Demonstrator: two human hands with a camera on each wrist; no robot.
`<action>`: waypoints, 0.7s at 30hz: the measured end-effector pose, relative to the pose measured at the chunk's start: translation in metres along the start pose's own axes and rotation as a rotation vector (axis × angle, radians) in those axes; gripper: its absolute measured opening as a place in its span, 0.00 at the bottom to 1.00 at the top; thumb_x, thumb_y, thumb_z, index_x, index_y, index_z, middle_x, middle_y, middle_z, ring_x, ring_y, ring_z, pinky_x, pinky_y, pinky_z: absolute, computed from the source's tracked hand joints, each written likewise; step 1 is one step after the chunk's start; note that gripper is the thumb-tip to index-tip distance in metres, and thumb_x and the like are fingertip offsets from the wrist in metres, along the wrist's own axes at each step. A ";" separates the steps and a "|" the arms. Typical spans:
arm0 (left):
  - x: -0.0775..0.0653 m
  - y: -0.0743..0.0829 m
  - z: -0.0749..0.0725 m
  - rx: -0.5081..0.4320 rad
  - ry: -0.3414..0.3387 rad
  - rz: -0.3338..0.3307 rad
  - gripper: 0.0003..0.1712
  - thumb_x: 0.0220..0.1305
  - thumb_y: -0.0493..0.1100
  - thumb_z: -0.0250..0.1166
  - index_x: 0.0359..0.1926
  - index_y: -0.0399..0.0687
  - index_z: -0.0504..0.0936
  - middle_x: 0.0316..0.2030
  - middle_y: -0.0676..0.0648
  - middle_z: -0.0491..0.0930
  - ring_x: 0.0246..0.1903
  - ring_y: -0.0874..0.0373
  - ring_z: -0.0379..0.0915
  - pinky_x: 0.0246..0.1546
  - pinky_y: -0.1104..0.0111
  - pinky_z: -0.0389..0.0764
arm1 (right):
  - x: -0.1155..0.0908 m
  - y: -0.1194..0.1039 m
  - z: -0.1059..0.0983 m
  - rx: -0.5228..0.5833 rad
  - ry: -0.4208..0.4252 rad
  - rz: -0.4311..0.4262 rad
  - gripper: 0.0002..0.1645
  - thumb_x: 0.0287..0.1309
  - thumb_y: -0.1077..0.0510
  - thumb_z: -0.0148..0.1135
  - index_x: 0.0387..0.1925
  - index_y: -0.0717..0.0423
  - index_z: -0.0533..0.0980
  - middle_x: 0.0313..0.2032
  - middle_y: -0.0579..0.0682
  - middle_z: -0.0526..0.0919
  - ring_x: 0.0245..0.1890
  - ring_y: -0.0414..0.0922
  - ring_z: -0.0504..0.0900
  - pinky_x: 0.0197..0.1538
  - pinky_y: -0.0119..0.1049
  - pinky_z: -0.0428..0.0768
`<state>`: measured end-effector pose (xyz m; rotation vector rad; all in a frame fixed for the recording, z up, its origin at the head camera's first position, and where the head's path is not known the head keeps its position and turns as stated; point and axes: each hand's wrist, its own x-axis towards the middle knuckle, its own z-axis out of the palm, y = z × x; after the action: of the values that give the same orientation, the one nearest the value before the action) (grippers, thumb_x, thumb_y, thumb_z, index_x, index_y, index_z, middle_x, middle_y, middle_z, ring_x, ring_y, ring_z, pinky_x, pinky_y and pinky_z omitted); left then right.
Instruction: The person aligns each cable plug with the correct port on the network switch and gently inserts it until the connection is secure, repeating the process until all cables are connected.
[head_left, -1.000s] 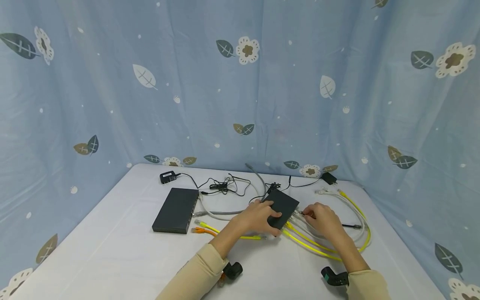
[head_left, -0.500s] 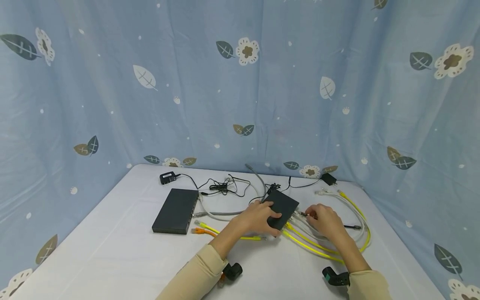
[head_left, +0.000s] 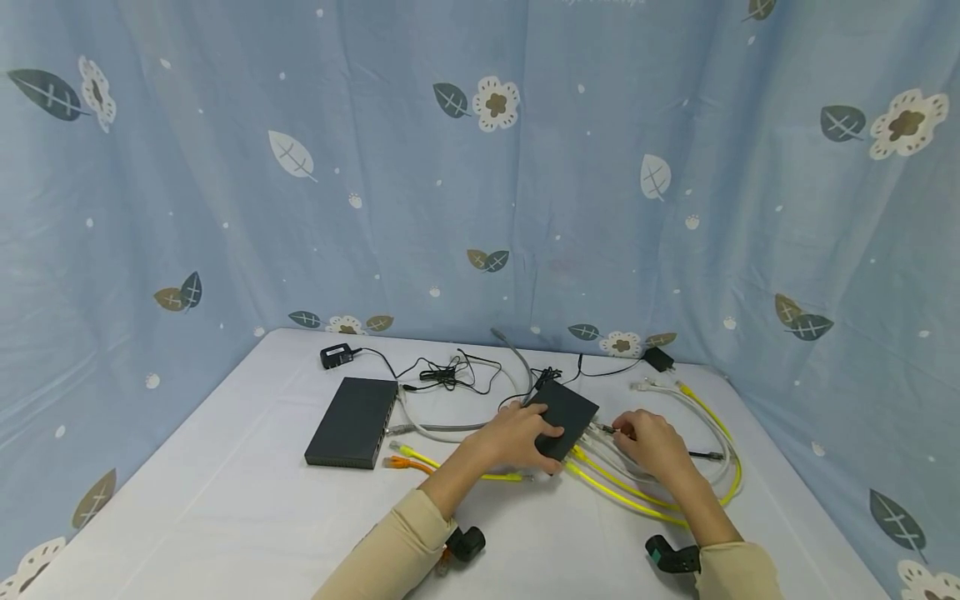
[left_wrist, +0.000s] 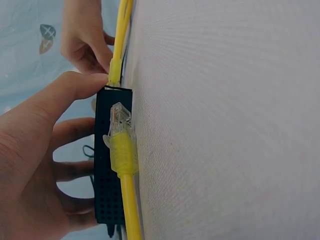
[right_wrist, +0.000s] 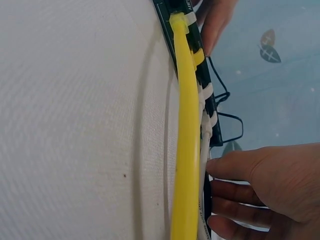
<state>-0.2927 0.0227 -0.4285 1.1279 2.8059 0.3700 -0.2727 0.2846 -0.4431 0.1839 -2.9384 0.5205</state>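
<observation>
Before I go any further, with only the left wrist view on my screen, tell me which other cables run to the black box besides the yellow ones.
Observer: White cables also run to the black box, along the same edge as the yellow cables.
Operator: Now say what the right hand is holding; that is hidden from me.
Observer: The right hand appears to pinch a black cable.
Operator: Finish with the far side of the table, past the left hand.
Observer: A second black box lies there, off to the left of the left hand and apart from it.
</observation>
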 end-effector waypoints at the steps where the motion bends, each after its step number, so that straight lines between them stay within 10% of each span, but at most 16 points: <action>1: 0.000 0.000 0.000 0.000 0.000 -0.001 0.36 0.56 0.68 0.67 0.65 0.68 0.74 0.72 0.45 0.63 0.72 0.44 0.58 0.69 0.45 0.61 | 0.000 0.000 0.000 0.000 -0.002 0.002 0.09 0.59 0.59 0.66 0.40 0.57 0.84 0.33 0.48 0.84 0.31 0.42 0.81 0.32 0.39 0.79; 21: 0.000 0.000 0.001 -0.007 -0.003 -0.003 0.36 0.56 0.68 0.67 0.65 0.69 0.74 0.73 0.47 0.63 0.74 0.51 0.55 0.72 0.45 0.56 | -0.004 -0.001 0.001 -0.045 -0.037 0.033 0.09 0.59 0.55 0.68 0.39 0.55 0.84 0.29 0.47 0.80 0.26 0.40 0.75 0.26 0.35 0.73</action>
<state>-0.2925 0.0228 -0.4294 1.1219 2.8007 0.3769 -0.2690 0.2834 -0.4447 0.1422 -2.9908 0.4605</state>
